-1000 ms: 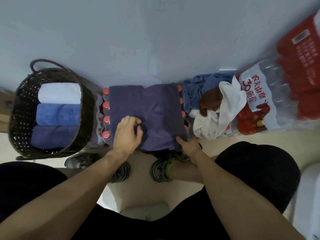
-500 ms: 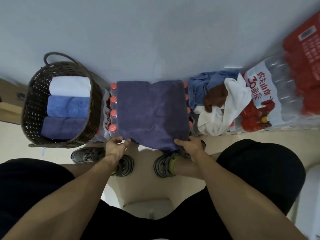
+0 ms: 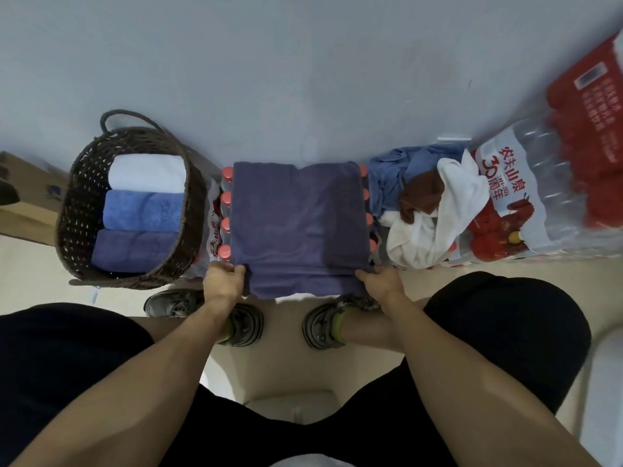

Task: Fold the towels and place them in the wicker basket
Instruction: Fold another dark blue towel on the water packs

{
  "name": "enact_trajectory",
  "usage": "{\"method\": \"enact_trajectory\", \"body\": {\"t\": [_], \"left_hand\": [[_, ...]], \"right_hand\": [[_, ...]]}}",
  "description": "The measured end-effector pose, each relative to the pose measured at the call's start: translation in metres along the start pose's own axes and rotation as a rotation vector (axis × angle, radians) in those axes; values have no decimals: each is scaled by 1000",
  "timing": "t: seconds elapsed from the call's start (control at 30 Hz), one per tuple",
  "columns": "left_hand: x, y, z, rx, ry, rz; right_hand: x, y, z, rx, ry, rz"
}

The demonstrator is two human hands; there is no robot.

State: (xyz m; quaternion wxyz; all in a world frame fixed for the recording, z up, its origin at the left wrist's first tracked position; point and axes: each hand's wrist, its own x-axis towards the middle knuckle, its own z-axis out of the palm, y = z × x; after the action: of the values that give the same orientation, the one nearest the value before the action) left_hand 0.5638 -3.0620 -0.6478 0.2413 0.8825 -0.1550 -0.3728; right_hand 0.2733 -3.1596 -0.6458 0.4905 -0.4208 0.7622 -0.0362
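Change: a second ago the left hand (image 3: 225,282) lay on top of the purple towel (image 3: 298,224) near its middle; it now sits at the towel's near-left corner. The right hand (image 3: 380,280) remains at the near-right corner. The view has shifted a little, so the wicker basket (image 3: 81,203) sits further right in frame.
Left hand: fingers curled round the near-left corner of the towel, pinching the cloth.
Right hand: fingers curled over the near-right corner, gripping it.
Purple towel: spread flat on a pack of red-capped bottles (image 3: 225,214) against the wall, with its near edge hanging over the front towards the person's shoes (image 3: 325,326). It looks roughly square, slightly longer front to back; a faint fold line runs from wall to near edge.
Wicker basket: left of the towel, just beside the bottle pack. Three folded towels lie side by side inside: white (image 3: 148,171) farthest, blue (image 3: 143,210) in the middle, purple (image 3: 135,251) nearest, each with its long axis running left to right.
Unfolded pile: blue, brown and white cloths (image 3: 421,210) heaped right of the purple towel.
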Motion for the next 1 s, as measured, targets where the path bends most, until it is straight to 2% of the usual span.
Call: {"method": "enact_trajectory", "body": {"t": [0.07,0.13,0.23,0.37,0.4,0.47,0.53,0.63,0.73,0.8,0.87,0.93,1.0], "left_hand": [[1,8,-9,123,-10,8],[2,21,-18,139,59,29],[-3,51,-29,-93,168,77],[-11,77,-36,-560,21,108],[-13,79,-38,-634,-21,107],[-14,79,-38,-619,-91,148],[-12,70,-32,-439,-91,204],[-12,47,-17,-123,31,206],[-17,25,2,55,32,125],[-21,16,13,39,8,23],[-20,11,18,-105,-14,-74],[-19,9,20,-259,-53,-105],[-16,11,18,-282,-82,-121]], "right_hand": [[-1,-6,-6,-18,30,-11],[-2,-16,-13,15,59,-18],[-5,-37,-21,160,121,-84],[-6,-67,-30,606,120,-152],[-5,-74,-31,692,91,-177],[-2,-83,-31,734,23,-216],[-2,-84,-26,559,12,-252],[-5,-71,-14,158,209,-392],[-13,-55,-1,-72,326,-520],[-17,-47,7,-207,297,-576],[-20,-41,13,-377,286,-610],[-20,-39,15,-500,268,-590],[-20,-40,13,-523,233,-562]]}}
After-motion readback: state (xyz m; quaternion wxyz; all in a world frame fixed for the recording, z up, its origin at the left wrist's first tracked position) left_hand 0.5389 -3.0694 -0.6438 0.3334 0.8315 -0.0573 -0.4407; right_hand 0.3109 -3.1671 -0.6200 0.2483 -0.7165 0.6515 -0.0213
